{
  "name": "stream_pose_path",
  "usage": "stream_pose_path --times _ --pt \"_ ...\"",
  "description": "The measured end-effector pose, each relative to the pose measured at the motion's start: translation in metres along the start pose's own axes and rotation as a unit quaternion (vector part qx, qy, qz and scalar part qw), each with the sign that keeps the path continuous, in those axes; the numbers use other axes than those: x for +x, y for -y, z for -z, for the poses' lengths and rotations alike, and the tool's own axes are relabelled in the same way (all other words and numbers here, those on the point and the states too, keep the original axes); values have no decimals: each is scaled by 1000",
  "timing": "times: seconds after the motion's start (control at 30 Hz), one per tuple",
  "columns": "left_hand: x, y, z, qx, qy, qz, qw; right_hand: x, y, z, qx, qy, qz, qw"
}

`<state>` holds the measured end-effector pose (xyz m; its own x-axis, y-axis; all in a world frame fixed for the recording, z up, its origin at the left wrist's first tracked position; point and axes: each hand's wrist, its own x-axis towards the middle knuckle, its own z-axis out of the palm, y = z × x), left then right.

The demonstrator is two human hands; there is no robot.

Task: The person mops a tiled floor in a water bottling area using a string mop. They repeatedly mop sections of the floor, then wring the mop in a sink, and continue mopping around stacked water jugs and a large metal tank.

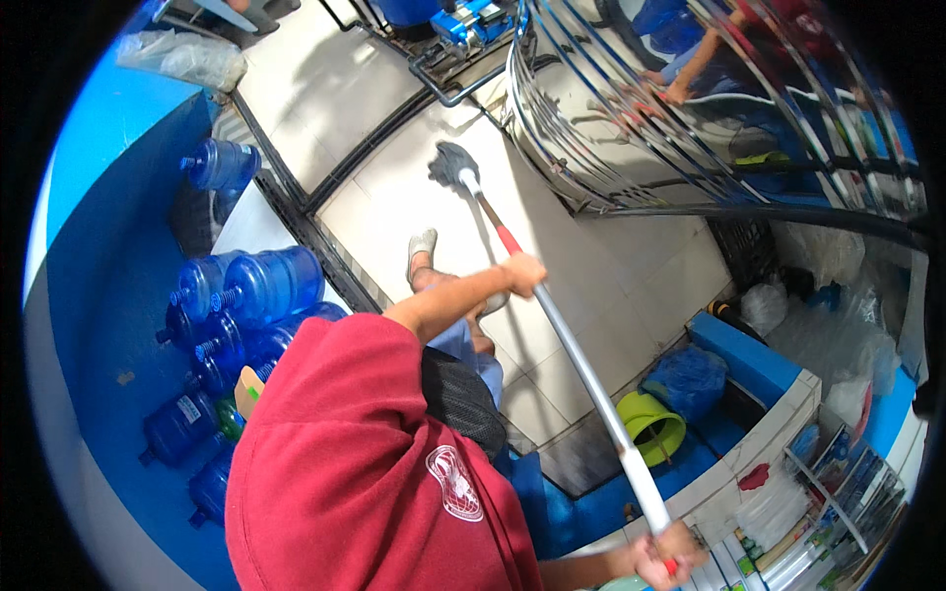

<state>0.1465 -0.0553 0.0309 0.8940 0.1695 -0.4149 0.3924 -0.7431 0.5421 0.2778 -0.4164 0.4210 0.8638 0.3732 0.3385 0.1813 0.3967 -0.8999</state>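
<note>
A long-handled mop point(583, 364) crosses the view at a slant, its pole silver and white with a red section. Its dark grey mop head point(450, 164) rests on the pale tiled floor. My left hand point(522, 274) is wrapped round the pole near the red section. Down at the lower right, my right hand point(668, 557) grips the pole's white top end. My feet stand on the tiles between the hands and the blue bottles, one in a light shoe point(422, 248).
Several blue water bottles point(266, 286) lie stacked on the left by a blue wall. Curved shiny metal rails point(581, 148) stand at the upper right. A yellow-green bucket point(651, 429) and a blue plastic bag point(687, 381) sit at the lower right. A blue pump point(471, 22) is at the top.
</note>
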Motion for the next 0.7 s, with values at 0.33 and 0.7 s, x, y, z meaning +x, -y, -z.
stream_pose_path --times 0.33,0.7 --pt "31 -172 -38 -48 40 -269 961 -28 156 117 -73 -56 99 991" --pt "39 -7 -3 -139 -135 -65 979 43 20 -51 -27 17 49 998"
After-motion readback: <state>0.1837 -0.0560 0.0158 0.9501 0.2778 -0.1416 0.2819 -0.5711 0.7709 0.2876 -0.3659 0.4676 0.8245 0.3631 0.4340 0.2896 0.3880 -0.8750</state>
